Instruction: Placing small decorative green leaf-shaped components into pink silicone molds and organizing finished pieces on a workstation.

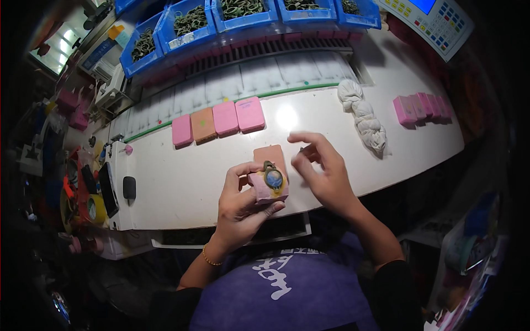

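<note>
My left hand (237, 207) grips a pink block (262, 191) over the near edge of the white table. On the block's upper face sits a round, pendant-like metal piece (273, 178) with a blue face, a dark rim and a loop at its top. To the right my right hand (324, 171) is raised, apart from the block. Its thumb and forefinger are curved with a gap between their tips, slightly blurred; a small dark spot there is too small to make out. Just beyond the held block lies an orange-brown block (269, 154), partly covered by it.
Three pink blocks and a brown block (203, 126) lie in a row behind. Blue bins (243, 23) of dark metal pieces line the back. A twisted white cloth (361, 118) and several small pink blocks (406, 111) lie right. A keypad panel (436, 27) stands far right.
</note>
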Available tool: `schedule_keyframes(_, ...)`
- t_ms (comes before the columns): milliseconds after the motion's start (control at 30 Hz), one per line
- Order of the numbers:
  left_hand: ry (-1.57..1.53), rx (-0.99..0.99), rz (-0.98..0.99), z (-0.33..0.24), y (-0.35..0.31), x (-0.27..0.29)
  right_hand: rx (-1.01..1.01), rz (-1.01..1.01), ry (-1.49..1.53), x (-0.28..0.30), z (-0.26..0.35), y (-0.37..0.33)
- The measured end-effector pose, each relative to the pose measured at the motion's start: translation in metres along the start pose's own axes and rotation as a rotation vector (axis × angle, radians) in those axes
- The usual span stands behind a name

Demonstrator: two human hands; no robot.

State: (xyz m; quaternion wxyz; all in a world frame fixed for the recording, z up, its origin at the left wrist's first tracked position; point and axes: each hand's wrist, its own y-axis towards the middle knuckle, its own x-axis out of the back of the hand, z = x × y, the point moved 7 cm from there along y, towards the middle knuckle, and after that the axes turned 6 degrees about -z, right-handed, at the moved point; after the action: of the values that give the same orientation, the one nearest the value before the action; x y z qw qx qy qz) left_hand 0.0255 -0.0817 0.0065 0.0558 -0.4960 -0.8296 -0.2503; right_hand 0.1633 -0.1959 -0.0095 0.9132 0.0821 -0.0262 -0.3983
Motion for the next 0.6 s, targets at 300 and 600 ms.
schedule_keyframes(300,0.083,-0.051,0.027,0.000,-0.002,-0.002,0.366,0.170,-0.229,-0.012,0.038,-0.018)
schedule_keyframes(600,0.015,0.032,0.009,-0.009,-0.001,-0.003,0.591,0.153,-0.314,-0.018,0.038,-0.019)
